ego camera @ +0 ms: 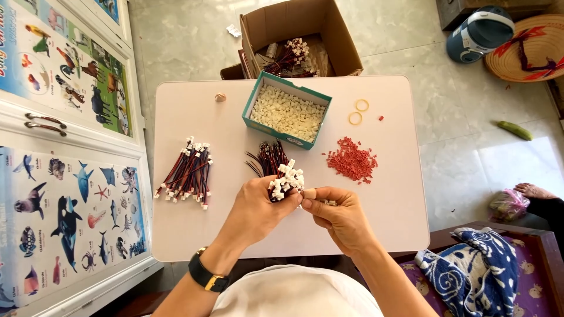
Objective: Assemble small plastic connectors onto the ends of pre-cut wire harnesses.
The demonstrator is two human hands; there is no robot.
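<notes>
1. One white table [188, 235] fills the middle of the room, rounded at the corners, with bare top along its near edge and at its left and right margins.
2. Two picture posters [70, 217] of animals and sea creatures cover the white cupboard doors hard against the table's left side, so there is little room to pass there.
3. A brown cardboard box [341, 41] stands open on the tiled floor just beyond the far edge, with more wired connectors inside it.
4. A blue patterned cloth [470, 264] lies on a purple surface at the near right; another person's bare foot [531, 189] shows beside it.
5. A small teal carton [254, 100], open-topped, sits at the far centre of the table, full of cream plastic pieces.
6. A loose bundle of red and black wires with white plugs [188, 170] lies on the left of the table, well apart from the hands.
7. A scatter of tiny red parts [352, 159] lies right of centre, with two yellow rubber bands [358, 111] beyond it.
8. The left hand [255, 211], a black watch on its wrist, is closed around a second wire bundle [276, 170] near the table's front, plugs upward.
9. The right hand [341, 217] is just beside it, thumb and fingertips pinched narrowly at the white plugs; what it grips is too small to tell.
</notes>
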